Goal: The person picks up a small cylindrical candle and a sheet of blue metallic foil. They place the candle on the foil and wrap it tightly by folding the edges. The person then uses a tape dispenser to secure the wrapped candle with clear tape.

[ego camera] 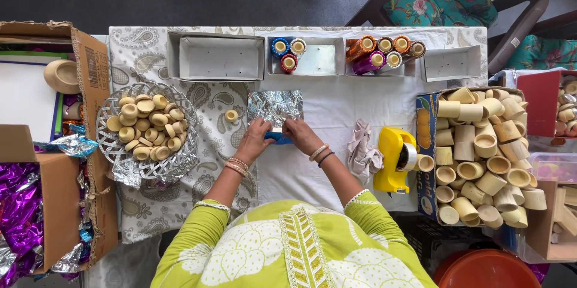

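At table centre, left hand and right hand palms-down, fingers pinching blue piece on foil sheet.

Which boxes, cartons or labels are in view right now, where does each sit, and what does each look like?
Cardboard carton: far left, brown, flaps open, a dark printed label on its side.
Second brown carton: lower left, holding purple and silver foil.
Fruit-printed box: right of the yellow tape dispenser, blue side with orange fruit, full of pale wooden cups.
Four white trays: in a row along the table's far edge, rectangular; the two middle ones hold foil-wrapped cups.
Red box: far right.
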